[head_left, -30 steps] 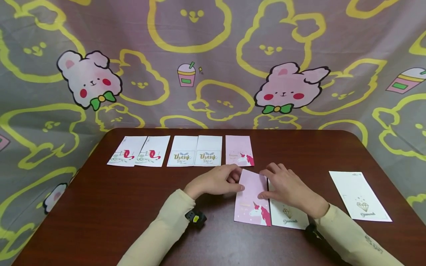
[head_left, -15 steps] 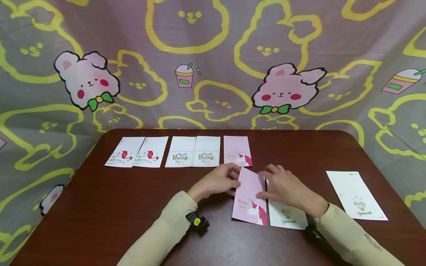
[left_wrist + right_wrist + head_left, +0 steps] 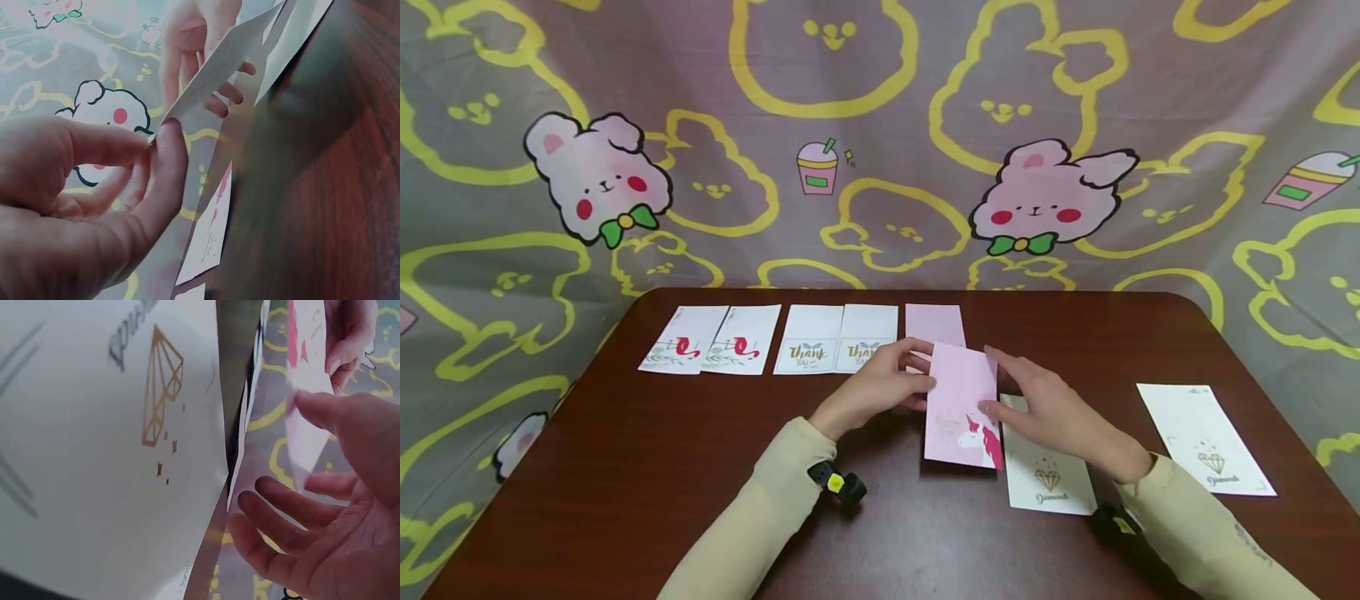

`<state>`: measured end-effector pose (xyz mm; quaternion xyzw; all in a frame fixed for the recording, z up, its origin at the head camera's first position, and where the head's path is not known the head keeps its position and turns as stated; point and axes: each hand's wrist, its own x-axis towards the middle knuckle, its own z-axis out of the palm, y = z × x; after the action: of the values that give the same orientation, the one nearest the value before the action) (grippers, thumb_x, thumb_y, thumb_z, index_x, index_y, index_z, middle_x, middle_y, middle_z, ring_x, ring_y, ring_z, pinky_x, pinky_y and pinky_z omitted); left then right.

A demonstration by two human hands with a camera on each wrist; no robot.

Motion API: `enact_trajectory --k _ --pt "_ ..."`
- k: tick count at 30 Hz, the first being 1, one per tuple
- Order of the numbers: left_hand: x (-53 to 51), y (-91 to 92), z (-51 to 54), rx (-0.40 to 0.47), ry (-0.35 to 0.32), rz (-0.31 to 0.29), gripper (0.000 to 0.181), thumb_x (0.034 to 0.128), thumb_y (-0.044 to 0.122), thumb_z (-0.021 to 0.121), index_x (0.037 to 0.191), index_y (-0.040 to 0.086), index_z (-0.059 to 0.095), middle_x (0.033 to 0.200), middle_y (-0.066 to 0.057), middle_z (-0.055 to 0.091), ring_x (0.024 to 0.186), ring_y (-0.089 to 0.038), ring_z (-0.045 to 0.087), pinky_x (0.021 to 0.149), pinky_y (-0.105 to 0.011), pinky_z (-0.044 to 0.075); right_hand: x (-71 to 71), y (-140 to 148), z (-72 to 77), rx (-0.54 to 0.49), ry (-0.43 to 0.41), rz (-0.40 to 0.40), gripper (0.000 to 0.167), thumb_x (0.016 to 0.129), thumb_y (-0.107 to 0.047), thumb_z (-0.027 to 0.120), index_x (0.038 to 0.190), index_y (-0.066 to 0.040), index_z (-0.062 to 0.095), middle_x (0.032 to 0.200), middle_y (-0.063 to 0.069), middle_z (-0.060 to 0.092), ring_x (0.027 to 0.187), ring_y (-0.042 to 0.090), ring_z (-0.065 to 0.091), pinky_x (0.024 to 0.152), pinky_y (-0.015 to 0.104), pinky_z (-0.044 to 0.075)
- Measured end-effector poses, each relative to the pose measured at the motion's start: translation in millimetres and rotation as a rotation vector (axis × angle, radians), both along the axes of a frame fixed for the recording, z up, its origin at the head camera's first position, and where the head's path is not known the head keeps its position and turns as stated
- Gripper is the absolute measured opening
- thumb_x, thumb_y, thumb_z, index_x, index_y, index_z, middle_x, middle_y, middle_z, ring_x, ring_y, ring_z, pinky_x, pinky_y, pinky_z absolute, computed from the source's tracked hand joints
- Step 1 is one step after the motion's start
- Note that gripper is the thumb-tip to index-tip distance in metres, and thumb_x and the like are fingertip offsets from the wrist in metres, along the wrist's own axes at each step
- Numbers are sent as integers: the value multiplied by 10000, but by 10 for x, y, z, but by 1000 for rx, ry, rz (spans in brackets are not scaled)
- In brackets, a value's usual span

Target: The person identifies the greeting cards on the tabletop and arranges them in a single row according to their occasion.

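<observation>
A pink unicorn card [image 3: 961,387] is held upright-ish above the table, between both hands. My left hand [image 3: 883,385] pinches its left edge between thumb and fingers, as the left wrist view shows for the card [image 3: 215,75]. My right hand [image 3: 1052,410] holds the right edge, thumb on the printed face and a finger behind, the other fingers loosely spread in the right wrist view. Just beyond lies another pink card [image 3: 934,323], its lower part hidden by the held one. A white diamond card [image 3: 1048,471] lies below my right hand.
Along the back of the brown table [image 3: 715,467] lie two flamingo cards [image 3: 679,337] side by side and two thank-you cards [image 3: 808,333]. A second diamond card [image 3: 1206,442] lies at the right. A patterned cloth [image 3: 880,100] hangs behind the table.
The pink unicorn card has come up off the table and moved away from me, toward the back row. Both hands moved with it, uncovering more of the diamond card.
</observation>
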<state>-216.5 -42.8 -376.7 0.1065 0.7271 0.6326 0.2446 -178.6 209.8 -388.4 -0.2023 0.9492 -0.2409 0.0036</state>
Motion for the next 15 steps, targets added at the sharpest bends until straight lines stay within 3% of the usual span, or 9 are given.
enact_trajectory --k 7,15 --pt "-50 77 23 82 22 81 484 949 -10 627 1414 18 497 1215 -199 608 876 -163 657 759 -363 636 -48 62 -18 -162 43 -35 803 890 -167 786 1553 -18 359 1128 163 729 952 258 704 770 406 611" --pt "-184 189 7 150 45 145 470 955 -11 630 1408 15 507 1230 -206 619 847 -150 657 786 -398 635 -78 123 -24 -229 54 -122 680 906 -146 762 1506 -51 457 1051 140 748 753 187 592 582 249 476"
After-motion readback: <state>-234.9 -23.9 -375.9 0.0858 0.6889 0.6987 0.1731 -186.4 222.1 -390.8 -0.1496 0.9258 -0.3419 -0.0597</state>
